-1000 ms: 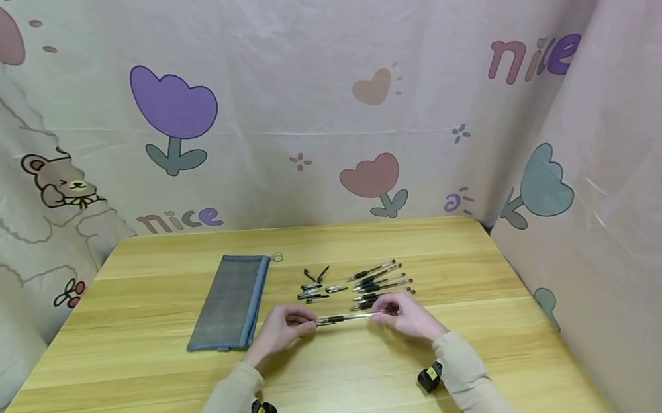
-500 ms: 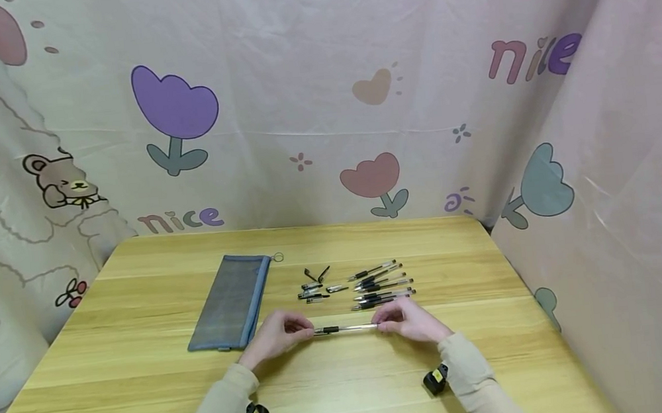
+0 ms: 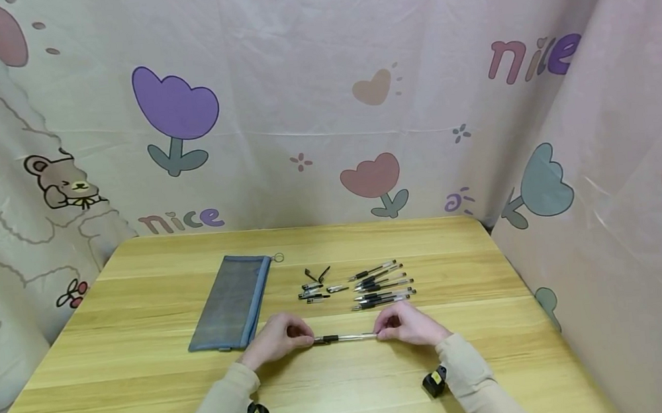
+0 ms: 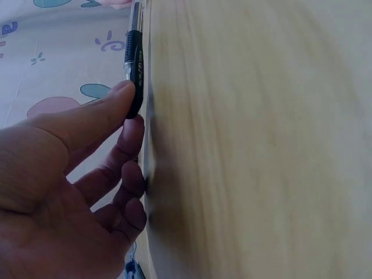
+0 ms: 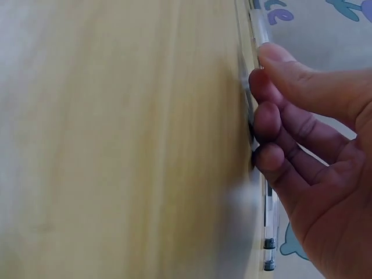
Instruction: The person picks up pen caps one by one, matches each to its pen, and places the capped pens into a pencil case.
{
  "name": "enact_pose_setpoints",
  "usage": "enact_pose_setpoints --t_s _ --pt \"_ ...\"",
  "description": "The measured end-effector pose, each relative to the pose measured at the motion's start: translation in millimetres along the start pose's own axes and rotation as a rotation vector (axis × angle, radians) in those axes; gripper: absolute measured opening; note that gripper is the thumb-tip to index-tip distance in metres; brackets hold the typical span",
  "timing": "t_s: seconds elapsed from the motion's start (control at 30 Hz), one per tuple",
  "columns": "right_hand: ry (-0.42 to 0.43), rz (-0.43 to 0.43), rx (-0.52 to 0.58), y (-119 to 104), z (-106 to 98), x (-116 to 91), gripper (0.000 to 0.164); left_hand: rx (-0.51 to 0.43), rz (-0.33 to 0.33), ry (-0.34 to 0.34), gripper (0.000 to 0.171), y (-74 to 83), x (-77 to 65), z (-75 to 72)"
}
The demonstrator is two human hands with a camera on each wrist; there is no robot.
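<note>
Drawn toward six o'clock, the pen (image 3: pixel 349 337) sits farther from the loose pens (image 3: pixel 382 287) at its one o'clock. Fingers of the left hand (image 3: pixel 279 339) pinch its cap (image 4: pixel 138 81) at nine, those of the right hand (image 3: pixel 409 323) its tail at three; capping looks nearly finished.

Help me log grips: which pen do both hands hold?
The frontmost pen, its ends pinched by the left hand and right hand; the other pens lie unheld beyond it.

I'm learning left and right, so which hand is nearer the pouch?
Left. The left hand is just right of the pouch; the right hand is farther right, at the other end of the pen.
</note>
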State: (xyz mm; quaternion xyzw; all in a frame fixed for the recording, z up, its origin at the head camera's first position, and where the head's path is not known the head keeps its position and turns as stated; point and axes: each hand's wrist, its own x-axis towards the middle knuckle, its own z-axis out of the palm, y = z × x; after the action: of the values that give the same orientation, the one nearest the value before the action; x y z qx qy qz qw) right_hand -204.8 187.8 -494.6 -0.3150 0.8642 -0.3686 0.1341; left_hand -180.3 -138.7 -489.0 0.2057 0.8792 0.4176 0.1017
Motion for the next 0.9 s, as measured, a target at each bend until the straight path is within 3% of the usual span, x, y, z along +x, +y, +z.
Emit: enact_pose_setpoints --t_s 0.4,0.9 --pt "0.009 -0.022 -0.069 0.1 2.8 2.2 0.005 0.002 -0.034 0.000 0.006 -2.2 1.0 2.3" --pt "0.019 -0.004 -0.067 0.4 4.6 2.1 0.003 0.010 -0.037 0.015 0.006 -2.7 1.2 1.9"
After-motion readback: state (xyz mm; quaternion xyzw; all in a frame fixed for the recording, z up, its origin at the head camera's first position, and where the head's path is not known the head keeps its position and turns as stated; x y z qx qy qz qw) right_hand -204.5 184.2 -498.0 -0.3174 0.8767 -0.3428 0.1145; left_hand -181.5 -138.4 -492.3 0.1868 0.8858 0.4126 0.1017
